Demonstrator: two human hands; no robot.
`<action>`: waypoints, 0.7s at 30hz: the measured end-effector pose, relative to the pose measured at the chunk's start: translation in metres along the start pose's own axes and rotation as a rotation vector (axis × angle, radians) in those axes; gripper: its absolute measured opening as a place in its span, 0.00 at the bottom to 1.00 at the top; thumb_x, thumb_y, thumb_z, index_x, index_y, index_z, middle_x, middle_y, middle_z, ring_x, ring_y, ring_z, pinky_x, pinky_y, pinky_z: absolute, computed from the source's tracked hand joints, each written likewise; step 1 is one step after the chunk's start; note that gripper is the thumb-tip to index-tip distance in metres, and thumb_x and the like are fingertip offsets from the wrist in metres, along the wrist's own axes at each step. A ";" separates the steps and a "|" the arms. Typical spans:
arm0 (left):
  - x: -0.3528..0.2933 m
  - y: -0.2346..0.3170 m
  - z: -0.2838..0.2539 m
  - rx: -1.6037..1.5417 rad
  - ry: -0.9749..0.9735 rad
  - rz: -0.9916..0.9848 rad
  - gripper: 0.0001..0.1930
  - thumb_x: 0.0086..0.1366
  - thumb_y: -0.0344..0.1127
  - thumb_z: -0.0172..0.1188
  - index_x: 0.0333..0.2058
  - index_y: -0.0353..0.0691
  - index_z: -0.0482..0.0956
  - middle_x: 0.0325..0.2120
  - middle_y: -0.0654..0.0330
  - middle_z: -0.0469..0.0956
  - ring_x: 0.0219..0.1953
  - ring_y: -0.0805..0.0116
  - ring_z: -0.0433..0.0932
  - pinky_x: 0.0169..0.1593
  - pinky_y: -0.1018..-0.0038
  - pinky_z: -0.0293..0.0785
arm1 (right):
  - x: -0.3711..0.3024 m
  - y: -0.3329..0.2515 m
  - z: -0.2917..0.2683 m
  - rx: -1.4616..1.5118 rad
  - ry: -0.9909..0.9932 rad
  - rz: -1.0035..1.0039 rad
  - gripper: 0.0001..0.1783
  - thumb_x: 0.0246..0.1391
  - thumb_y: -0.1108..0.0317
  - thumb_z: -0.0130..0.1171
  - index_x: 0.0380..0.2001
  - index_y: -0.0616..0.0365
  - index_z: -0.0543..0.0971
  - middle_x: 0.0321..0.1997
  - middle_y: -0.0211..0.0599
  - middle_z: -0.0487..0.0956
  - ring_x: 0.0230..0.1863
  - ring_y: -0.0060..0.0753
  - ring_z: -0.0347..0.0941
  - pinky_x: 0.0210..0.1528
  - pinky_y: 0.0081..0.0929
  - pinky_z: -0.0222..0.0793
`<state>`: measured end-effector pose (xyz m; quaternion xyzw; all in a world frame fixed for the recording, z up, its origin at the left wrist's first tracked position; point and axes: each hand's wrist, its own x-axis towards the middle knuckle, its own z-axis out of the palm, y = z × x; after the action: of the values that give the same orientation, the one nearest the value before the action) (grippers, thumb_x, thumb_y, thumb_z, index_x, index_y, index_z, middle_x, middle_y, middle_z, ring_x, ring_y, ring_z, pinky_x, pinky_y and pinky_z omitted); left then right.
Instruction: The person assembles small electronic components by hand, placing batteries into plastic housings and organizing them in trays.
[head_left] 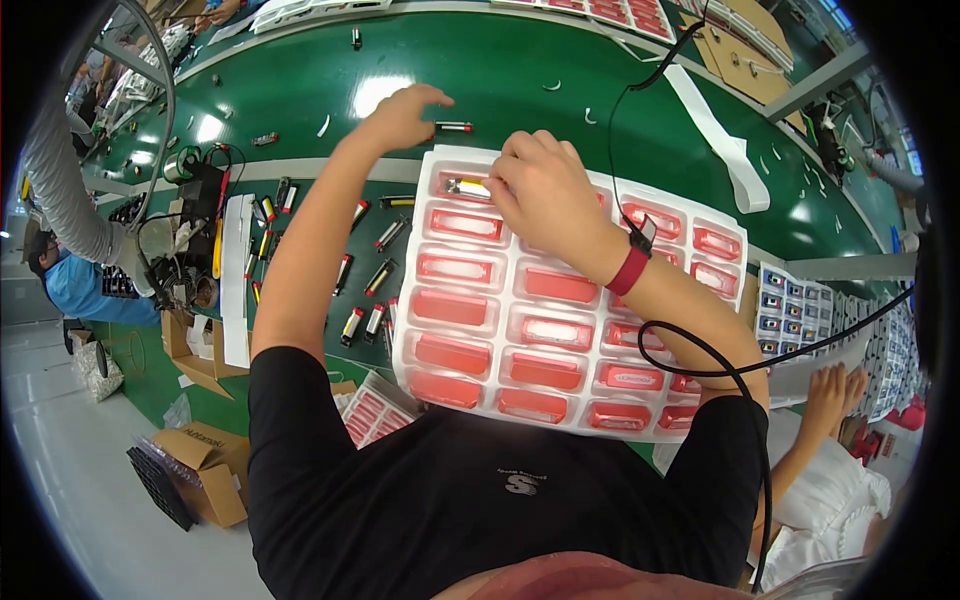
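A white molded tray [508, 310] with rows of pockets lined in red-pink lies tilted before me. In its top left pocket sits a small battery-like part [464, 187] with a metal end and a yellow stripe. The fingers of my right hand [545, 190] are curled over that pocket and close on the part's right end; the fingertips are partly hidden. Beyond the tray's far left corner, my left hand [398, 118] is held over the green bench with its fingers stretched out. Just beside it lies another battery-like part [454, 126] with a red end.
Several loose battery-like parts [379, 277] lie left of the tray. A black cable [700, 362] crosses my right forearm. White paper strip [722, 140] lies on the green bench [480, 60]. At right, a co-worker's hand [828, 395] is near other trays [795, 310]. Boxes [205, 450] stand lower left.
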<state>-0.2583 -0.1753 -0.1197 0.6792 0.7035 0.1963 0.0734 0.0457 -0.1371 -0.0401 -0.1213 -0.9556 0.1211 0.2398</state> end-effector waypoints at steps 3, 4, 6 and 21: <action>0.023 0.012 0.019 0.127 -0.214 -0.116 0.19 0.60 0.37 0.62 0.52 0.51 0.83 0.56 0.56 0.78 0.57 0.57 0.78 0.55 0.57 0.76 | -0.003 0.005 0.003 -0.100 0.006 -0.031 0.06 0.55 0.65 0.64 0.30 0.57 0.83 0.38 0.37 0.79 0.42 0.41 0.72 0.45 0.38 0.66; 0.027 0.011 0.021 0.130 -0.210 -0.112 0.19 0.60 0.37 0.62 0.52 0.51 0.83 0.56 0.56 0.78 0.57 0.57 0.78 0.55 0.57 0.76 | -0.001 0.005 -0.003 -0.051 -0.024 0.012 0.06 0.55 0.66 0.64 0.32 0.56 0.83 0.40 0.37 0.78 0.44 0.41 0.72 0.47 0.38 0.66; 0.031 0.009 0.026 0.184 -0.301 -0.166 0.18 0.61 0.39 0.62 0.51 0.50 0.83 0.52 0.57 0.81 0.53 0.55 0.80 0.54 0.57 0.77 | 0.001 0.006 -0.009 -0.005 -0.052 0.049 0.07 0.55 0.66 0.64 0.34 0.56 0.83 0.43 0.37 0.78 0.45 0.41 0.73 0.48 0.38 0.66; -0.073 0.152 -0.079 -1.202 -0.024 -0.149 0.18 0.73 0.32 0.57 0.57 0.33 0.77 0.40 0.60 0.81 0.38 0.74 0.79 0.50 0.75 0.77 | 0.020 0.015 -0.044 1.202 0.012 0.515 0.14 0.59 0.68 0.66 0.46 0.65 0.82 0.36 0.32 0.83 0.40 0.20 0.78 0.43 0.20 0.74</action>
<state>-0.1416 -0.2605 -0.0025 0.4699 0.5139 0.5460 0.4658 0.0526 -0.1095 0.0021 -0.1918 -0.6603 0.6872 0.2346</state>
